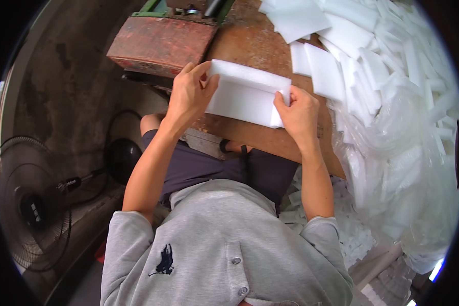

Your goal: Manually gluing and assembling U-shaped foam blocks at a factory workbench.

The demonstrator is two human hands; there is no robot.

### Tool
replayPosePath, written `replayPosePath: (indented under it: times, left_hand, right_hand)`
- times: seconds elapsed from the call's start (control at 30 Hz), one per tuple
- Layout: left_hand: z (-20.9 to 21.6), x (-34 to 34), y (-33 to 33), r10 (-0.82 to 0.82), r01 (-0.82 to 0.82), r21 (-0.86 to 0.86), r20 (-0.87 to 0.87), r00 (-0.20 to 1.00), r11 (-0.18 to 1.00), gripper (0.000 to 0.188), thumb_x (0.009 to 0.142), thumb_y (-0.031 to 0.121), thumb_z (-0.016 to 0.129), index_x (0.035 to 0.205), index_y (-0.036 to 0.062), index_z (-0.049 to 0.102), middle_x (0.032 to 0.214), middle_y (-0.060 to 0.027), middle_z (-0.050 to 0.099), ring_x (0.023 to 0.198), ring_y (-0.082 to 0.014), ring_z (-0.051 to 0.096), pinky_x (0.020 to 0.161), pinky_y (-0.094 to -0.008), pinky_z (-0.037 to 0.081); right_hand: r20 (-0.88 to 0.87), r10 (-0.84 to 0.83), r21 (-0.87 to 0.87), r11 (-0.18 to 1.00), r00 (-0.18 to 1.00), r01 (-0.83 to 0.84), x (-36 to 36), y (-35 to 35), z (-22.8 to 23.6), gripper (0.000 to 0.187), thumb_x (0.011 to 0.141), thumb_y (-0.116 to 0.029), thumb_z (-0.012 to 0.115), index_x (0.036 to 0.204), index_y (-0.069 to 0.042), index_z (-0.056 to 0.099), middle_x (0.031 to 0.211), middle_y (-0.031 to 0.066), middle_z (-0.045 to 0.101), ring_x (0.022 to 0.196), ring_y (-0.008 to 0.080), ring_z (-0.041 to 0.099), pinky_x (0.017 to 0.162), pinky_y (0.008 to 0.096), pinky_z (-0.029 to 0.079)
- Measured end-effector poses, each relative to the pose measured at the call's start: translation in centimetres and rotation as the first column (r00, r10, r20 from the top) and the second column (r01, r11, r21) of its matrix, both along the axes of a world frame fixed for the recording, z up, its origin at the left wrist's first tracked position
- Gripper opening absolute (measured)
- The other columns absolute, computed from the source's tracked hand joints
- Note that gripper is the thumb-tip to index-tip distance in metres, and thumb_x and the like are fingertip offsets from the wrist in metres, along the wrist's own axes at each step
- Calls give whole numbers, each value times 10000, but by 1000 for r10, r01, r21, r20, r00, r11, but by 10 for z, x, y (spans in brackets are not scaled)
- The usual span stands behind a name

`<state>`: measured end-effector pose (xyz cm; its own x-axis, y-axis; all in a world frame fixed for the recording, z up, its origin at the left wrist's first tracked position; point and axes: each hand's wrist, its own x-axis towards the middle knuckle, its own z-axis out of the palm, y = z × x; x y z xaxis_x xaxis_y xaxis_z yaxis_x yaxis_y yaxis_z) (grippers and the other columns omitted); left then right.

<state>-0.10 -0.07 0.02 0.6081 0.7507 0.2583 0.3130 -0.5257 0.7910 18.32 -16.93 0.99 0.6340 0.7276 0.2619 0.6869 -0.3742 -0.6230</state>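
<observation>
A white foam sheet [244,102], with its far edge standing up as a folded strip, is held level between my two hands above the near part of a brown wooden board. My left hand [191,94] pinches its left end, thumb on the near side of the upright strip. At the right end, my right hand [299,112] grips the corner between thumb and fingers. Parts of my fingers are hidden behind the foam.
A worn red metal machine block [163,43] with green edges stands beyond my left hand. White foam pieces [324,71] pile up on the right of the wooden board [239,46], beside clear plastic bags [387,158]. A black fan [33,204] stands at the left.
</observation>
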Motion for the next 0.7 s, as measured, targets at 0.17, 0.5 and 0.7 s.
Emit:
replayPosePath:
  times: [0.17, 0.5, 0.7]
  left_hand:
    - [-4, 7, -8, 21, -21, 22, -29, 999, 1000, 331, 883, 152, 702, 1167, -15, 665, 871, -171, 600, 721, -296, 616, 682, -374, 508]
    - [27, 17, -10, -140, 243, 425, -259, 956, 872, 641, 897, 306, 687, 1475, 134, 470, 1401, -178, 469, 1282, -369, 459, 1049, -480, 381]
    - [17, 25, -13, -354, 541, 375, -462, 813, 753, 791, 852, 571, 645, 1521, 213, 422, 1623, -136, 260, 1492, -408, 212, 1207, -585, 117]
  right_hand:
    - [55, 33, -37, 999, 998, -31, 7, -6, -1, 286, 785, -141, 735, 679, 47, 547, 648, 199, 587, 588, 378, 589, 566, 459, 462]
    - [205, 42, -135, 991, 978, -14, 8, -1, -10, 216, 810, -126, 699, 768, 54, 588, 735, 218, 592, 664, 422, 615, 612, 508, 503]
    - [162, 41, -163, 987, 986, -15, 0, 0, -18, 196, 832, -139, 688, 851, 38, 607, 795, 211, 606, 719, 426, 635, 615, 505, 522]
